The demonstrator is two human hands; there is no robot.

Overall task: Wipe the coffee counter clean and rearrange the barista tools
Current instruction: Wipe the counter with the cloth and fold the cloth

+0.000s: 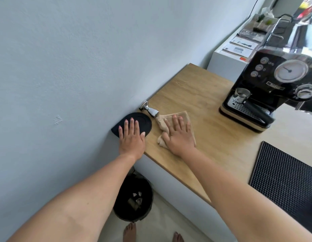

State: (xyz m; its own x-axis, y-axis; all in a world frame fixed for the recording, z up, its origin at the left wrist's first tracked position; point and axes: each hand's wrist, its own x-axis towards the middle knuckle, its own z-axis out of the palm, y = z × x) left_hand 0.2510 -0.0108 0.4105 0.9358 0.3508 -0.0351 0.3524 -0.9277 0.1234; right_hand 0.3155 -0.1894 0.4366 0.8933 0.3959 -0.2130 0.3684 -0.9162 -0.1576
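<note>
Open counter point(195, 95) between wall edge and espresso machine point(274, 88), tamper point(150, 110) lying at wall edge, black mat point(146, 120) on front wall-side corner, bar mat point(282, 175) by front edge.

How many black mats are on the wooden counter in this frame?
2. One rounded mat lies in the wall-side corner under the left hand; one ribbed mat lies near right, cut by the frame edge. Others may sit outside the view.
</note>
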